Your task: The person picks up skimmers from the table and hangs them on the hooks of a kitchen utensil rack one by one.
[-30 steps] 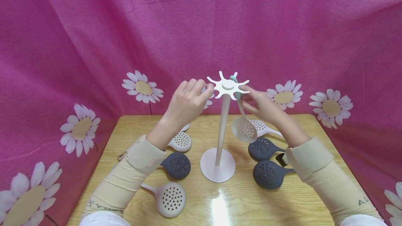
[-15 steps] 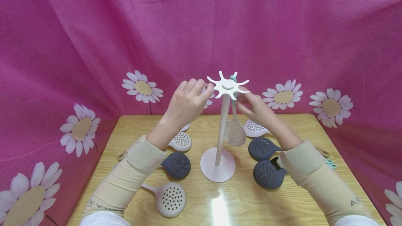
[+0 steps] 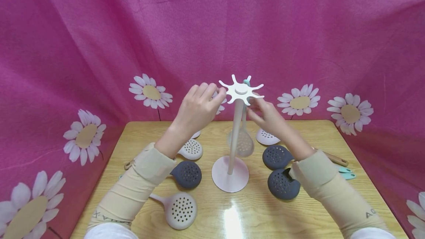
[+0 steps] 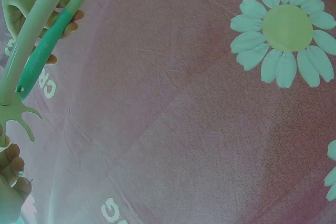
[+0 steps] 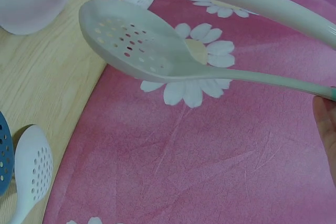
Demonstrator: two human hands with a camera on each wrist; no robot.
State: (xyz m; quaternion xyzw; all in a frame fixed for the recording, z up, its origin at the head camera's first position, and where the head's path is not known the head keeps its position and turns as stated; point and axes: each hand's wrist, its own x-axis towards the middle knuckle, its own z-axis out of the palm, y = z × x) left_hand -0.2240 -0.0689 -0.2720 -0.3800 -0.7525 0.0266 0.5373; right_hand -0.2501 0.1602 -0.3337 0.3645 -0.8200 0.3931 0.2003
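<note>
A white utensil stand [image 3: 236,132] with a star of prongs on top rises from a round base. My left hand [image 3: 200,108] pinches one of its prongs on the left side. At the right, my right hand [image 3: 269,115] grips the mint handle of a pale skimmer [image 3: 245,145], which hangs down behind the post. The handle's mint end shows between the rear prongs; whether it is hooked there I cannot tell. The left wrist view shows the mint handle [image 4: 44,51] beside the post. In the right wrist view the skimmer's perforated bowl [image 5: 134,40] lies close to the post.
On the wooden table, left of the base, lie a pale skimmer [image 3: 180,210], a dark one [image 3: 187,175] and a white one [image 3: 192,149]. To the right are two dark skimmers [image 3: 277,157] and a white one [image 3: 267,137]. Pink flowered cloth [image 3: 166,28] surrounds the table.
My right hand has moved a little left with the skimmer, whose bowl has swung left from the stand's right side to behind the post. The left hand has not moved.
</note>
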